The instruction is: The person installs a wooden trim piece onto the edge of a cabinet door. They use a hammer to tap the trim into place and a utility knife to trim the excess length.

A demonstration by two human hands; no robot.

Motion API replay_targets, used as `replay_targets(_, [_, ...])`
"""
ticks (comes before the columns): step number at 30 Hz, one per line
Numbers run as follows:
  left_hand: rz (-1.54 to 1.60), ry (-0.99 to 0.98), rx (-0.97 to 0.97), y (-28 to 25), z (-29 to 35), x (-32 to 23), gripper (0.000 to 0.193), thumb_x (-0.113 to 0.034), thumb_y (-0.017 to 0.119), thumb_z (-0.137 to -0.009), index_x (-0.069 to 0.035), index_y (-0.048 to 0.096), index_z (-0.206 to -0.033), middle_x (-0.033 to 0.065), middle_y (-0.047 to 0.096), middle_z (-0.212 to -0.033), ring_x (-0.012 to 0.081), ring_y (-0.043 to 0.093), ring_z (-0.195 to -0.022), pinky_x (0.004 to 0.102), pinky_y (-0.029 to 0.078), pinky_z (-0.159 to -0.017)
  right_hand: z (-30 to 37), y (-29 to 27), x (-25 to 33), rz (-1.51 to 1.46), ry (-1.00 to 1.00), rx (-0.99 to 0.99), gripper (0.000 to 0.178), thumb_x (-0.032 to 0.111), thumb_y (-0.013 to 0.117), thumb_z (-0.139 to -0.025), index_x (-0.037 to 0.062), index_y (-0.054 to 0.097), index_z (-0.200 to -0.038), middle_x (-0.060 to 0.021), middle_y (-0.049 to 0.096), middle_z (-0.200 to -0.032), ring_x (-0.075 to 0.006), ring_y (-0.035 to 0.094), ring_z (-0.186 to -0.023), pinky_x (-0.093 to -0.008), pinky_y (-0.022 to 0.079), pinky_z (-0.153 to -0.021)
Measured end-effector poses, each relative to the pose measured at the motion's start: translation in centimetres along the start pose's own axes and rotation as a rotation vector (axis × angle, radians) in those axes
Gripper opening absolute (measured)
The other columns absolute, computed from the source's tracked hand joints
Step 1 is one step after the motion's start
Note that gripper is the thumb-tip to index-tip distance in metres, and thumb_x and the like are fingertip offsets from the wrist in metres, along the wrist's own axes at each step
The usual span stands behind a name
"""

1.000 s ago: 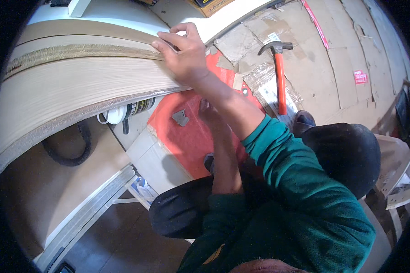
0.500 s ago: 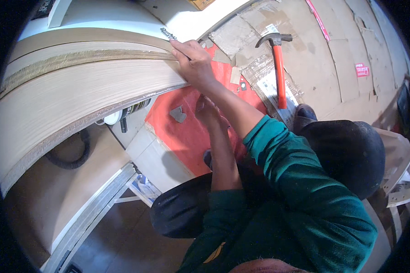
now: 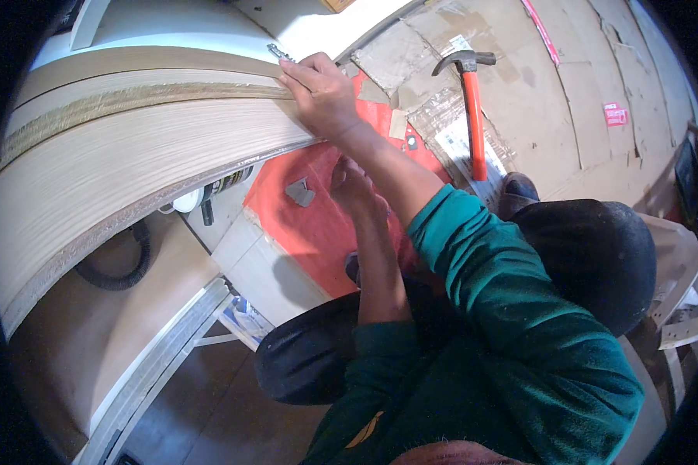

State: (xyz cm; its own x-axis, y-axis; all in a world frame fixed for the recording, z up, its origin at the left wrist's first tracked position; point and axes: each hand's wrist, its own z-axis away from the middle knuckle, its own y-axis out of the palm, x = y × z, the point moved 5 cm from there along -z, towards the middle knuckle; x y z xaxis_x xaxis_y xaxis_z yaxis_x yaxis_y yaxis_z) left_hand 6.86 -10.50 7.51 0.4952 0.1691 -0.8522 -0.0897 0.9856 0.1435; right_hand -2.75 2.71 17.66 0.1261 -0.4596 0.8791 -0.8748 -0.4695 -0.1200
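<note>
My right hand (image 3: 322, 94) is at the far end of a pale wood-grain board (image 3: 171, 143), its fingers bent and closed at the board's corner. Whatever they pinch is hidden by the hand. Just beyond the fingertips, a small shiny metal fitting (image 3: 278, 53) lies by the board's upper edge; its exact kind is too small to tell. Below my right forearm is my left hand (image 3: 354, 186), with its fingers curled in shadow, over a red sheet (image 3: 291, 232) and near the board's lower edge. What it holds, if anything, does not show.
A claw hammer (image 3: 475, 128) with an orange handle lies on cardboard (image 3: 551, 116) to the right. A torn grey scrap (image 3: 300, 192) rests on the red sheet. Under the board are a black hose (image 3: 120, 280) and a metal-edged frame (image 3: 159, 356).
My right hand has shifted slightly left along the board's end, and its fingers are bent more. My left hand stays nearly in place. The whole view has moved a little.
</note>
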Motion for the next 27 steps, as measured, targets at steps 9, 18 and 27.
replay_targets(9, [0.298,-0.179,0.085,-0.6,-2.0,3.9,0.028,-0.015,0.051,-0.097,0.003,0.057,-0.117,0.0109,0.064,-0.104,0.0227,0.064,-0.091,0.0341,0.052,-0.079,-0.3,-0.4,0.4,0.012,-0.097,-0.005,0.024,0.009,0.073,-0.082,0.0091,0.074,-0.106,-0.0084,0.063,-0.082,-0.0219,0.064,-0.071,-0.0331,0.052,-0.060])
replay_targets(18, [-0.153,-0.098,-0.080,0.3,0.5,0.5,0.024,-0.014,0.058,-0.095,0.000,0.061,-0.114,0.0090,0.066,-0.100,0.0202,0.065,-0.077,0.0307,0.051,-0.066,3.4,0.2,-4.7,-0.152,0.300,0.043,0.019,0.009,0.069,-0.085,0.0035,0.074,-0.103,-0.0143,0.068,-0.089,-0.0253,0.066,-0.080,-0.0326,0.052,-0.072])
replay_targets(27, [0.024,-0.131,-0.125,-0.6,0.4,0.1,0.030,-0.016,0.060,-0.096,0.004,0.060,-0.118,0.0092,0.066,-0.106,0.0216,0.065,-0.096,0.0343,0.051,-0.081,4.2,0.8,-6.8,-0.214,0.570,0.047,0.024,0.020,0.072,-0.086,0.0000,0.074,-0.099,-0.0135,0.072,-0.091,-0.0170,0.067,-0.082,-0.0288,0.053,-0.074])
